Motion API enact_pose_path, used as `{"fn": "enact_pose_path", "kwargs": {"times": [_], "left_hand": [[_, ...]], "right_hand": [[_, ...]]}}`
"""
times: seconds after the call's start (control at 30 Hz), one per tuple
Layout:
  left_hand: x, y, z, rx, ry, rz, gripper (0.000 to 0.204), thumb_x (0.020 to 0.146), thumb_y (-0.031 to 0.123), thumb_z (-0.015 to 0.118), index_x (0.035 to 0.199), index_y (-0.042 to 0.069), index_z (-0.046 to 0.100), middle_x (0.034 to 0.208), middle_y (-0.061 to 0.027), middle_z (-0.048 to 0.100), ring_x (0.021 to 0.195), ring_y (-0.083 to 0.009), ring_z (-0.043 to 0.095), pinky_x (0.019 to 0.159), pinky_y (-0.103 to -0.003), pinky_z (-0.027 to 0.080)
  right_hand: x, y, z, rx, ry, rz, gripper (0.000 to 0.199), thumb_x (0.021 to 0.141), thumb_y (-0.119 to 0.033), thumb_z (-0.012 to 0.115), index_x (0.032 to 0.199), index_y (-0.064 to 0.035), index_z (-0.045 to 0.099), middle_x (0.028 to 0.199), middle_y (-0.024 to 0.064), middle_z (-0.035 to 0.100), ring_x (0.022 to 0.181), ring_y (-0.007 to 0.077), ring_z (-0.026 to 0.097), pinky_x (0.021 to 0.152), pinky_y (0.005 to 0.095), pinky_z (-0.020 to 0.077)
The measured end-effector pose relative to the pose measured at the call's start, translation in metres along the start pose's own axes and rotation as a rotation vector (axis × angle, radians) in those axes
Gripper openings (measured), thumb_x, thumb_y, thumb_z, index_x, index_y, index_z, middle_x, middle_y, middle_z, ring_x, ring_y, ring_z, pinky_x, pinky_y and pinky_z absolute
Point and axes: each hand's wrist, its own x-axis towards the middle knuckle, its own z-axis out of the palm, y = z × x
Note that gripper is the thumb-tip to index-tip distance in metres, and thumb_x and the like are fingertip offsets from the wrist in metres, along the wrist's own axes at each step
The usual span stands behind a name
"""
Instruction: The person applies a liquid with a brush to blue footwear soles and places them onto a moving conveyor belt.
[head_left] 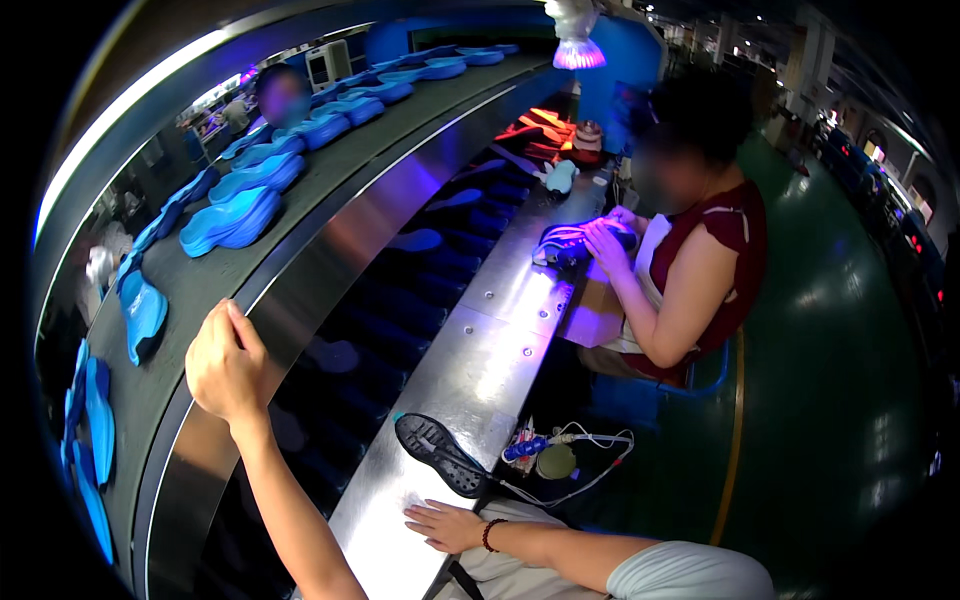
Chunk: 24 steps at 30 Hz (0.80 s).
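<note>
My left hand [226,364] is closed in a loose fist, with its thumb on top, at the metal edge of the upper conveyor belt. Nothing sticks out of its fingers. My right hand [442,526] lies flat, fingers stretched out, on the brightly lit end of the steel worktop [450,370], a beaded bracelet at its wrist. Just beyond it rests a black shoe sole [440,453], its ribbed, hollowed side up; the hand does not hold it. On the belt, nearest my left hand, is a curved blue sole [143,312].
Stacked blue soles [232,218] line the belt [330,180]. A dark lower rack [350,330] runs between belt and worktop. At right a seated co-worker [690,250] handles a shoe [572,240] under purple light. A power strip with cables [530,448] sits beside the worktop.
</note>
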Motion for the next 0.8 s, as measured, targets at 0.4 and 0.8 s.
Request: {"fn": "enact_pose_path", "kwargs": {"times": [0.4, 0.8], "left_hand": [[-0.0024, -0.0029, 0.0, 0.003, -0.013, -0.005, 0.015, 0.082, 0.019, 0.053, 0.079, 0.009, 0.064, 0.082, -0.0005, 0.065, 0.067, -0.0185, 0.061, 0.06, -0.026, 0.046], [-0.0023, -0.0043, 0.0011, 0.074, -0.018, 0.004, 0.015, 0.08, 0.022, 0.055, 0.076, 0.01, 0.064, 0.079, -0.0027, 0.065, 0.066, -0.0188, 0.061, 0.061, -0.028, 0.046]], "right_hand": [[0.0008, -0.0033, 0.0004, -0.001, 0.01, 0.029, 0.054, 0.084, -0.031, 0.042, 0.129, -0.0032, 0.035, 0.138, 0.0124, 0.027, 0.129, 0.0213, 0.024, 0.105, 0.0374, 0.0164], [0.0031, -0.0005, 0.0013, 0.01, 0.073, -0.003, 0.051, 0.082, -0.028, 0.044, 0.126, -0.003, 0.039, 0.136, 0.0123, 0.031, 0.127, 0.0217, 0.028, 0.104, 0.0379, 0.0185]]}}
